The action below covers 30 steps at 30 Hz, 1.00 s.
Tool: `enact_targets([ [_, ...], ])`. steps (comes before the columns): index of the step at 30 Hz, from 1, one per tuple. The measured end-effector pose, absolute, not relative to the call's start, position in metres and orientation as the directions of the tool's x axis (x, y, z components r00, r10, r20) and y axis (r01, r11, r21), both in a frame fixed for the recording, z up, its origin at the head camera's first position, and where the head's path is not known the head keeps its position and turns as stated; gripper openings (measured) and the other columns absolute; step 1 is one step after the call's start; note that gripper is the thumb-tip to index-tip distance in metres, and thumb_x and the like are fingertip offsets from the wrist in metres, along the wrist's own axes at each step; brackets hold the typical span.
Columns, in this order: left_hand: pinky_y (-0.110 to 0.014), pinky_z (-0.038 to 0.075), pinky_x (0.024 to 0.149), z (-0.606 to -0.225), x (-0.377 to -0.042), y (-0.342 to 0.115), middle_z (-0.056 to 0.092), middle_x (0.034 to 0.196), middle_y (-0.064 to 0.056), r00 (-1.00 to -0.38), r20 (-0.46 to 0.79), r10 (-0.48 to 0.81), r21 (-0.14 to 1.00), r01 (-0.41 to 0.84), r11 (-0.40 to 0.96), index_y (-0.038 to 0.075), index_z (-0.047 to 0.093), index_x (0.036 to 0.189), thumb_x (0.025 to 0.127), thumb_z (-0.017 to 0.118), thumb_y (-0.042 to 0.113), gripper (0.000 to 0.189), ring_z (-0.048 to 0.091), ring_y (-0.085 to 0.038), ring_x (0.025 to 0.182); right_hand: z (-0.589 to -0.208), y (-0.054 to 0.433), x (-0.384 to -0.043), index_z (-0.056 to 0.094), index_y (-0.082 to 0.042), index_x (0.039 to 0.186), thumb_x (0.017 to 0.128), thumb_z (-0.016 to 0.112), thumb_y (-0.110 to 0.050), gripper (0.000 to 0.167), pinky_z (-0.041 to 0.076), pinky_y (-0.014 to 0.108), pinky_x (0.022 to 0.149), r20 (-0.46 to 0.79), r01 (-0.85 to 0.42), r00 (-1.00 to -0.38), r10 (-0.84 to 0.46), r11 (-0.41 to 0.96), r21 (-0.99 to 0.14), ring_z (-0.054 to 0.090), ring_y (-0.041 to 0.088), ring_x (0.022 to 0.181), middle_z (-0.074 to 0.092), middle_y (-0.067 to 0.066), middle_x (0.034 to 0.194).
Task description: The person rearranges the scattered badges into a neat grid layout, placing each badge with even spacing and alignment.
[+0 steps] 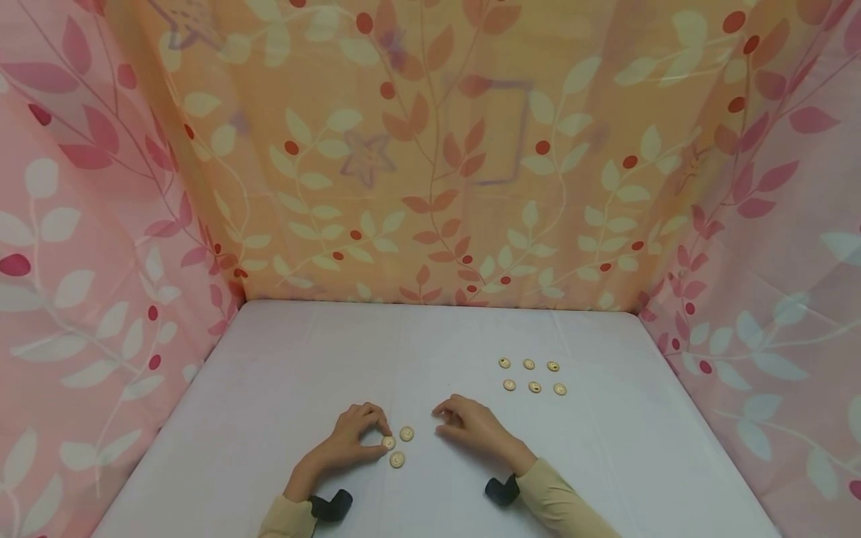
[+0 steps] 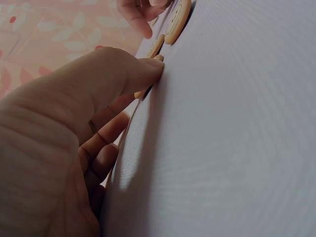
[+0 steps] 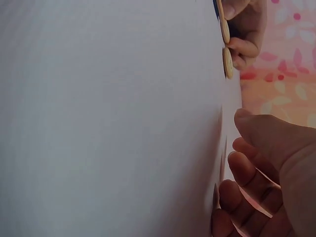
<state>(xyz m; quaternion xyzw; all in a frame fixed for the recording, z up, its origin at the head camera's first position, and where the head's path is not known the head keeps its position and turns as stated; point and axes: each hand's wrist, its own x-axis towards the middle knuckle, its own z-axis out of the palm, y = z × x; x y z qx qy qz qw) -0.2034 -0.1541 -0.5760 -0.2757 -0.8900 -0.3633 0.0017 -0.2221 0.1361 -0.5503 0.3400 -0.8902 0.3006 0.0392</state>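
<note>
Three round, pale wooden discs lie close together between the hands, with thin dark markings on their faces. My left hand (image 1: 355,437) pinches the leftmost wooden disc (image 1: 388,442) by its edges, thumb on the near side and index finger on the far side. Right beside it are the upper disc (image 1: 406,433) and the lower disc (image 1: 397,459). In the left wrist view the thumb covers most of the pinched disc. My right hand (image 1: 474,427) hovers low over the table to the right, fingers loosely bent, holding nothing; the right wrist view shows a gap between it and the nearest disc (image 3: 227,63).
Several similar wooden discs (image 1: 534,387) lie in two rows at the right, beyond my right hand; some show a dark spot. The white-covered table (image 1: 323,351) is bordered by leaf-patterned curtains (image 1: 430,149) at the back and both sides. Each wrist wears a black mount (image 1: 332,506).
</note>
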Motion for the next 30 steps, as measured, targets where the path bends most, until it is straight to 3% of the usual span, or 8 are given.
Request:
enact_targets([
  [12, -0.043, 0.028, 0.085, -0.571, -0.203, -0.154, 0.049, 0.105, 0.017, -0.848, 0.201, 0.490, 0.642, 0.492, 0.588, 0.033, 0.059, 0.086, 0.075, 0.074, 0.035, 0.019, 0.040, -0.010, 0.099, -0.545, 0.112, -0.221, 0.063, -0.017, 0.111, 0.084, 0.067, -0.032, 0.031, 0.036, 0.014, 0.060, 0.173, -0.643, -0.739, -0.651, 0.605, -0.470, 0.042, -0.001, 0.067, 0.056, -0.007, 0.087],
  [30, -0.045, 0.027, 0.087, -0.573, -0.203, -0.154, 0.049, 0.106, 0.017, -0.856, 0.174, 0.486, 0.655, 0.469, 0.592, 0.035, 0.059, 0.086, 0.075, 0.074, 0.036, 0.018, 0.040, -0.011, 0.101, -0.546, 0.093, -0.220, 0.064, -0.020, 0.105, 0.081, 0.069, -0.036, 0.028, 0.034, 0.013, 0.058, 0.161, -0.671, -0.718, -0.678, 0.612, -0.419, 0.040, -0.003, 0.067, 0.056, -0.009, 0.087],
])
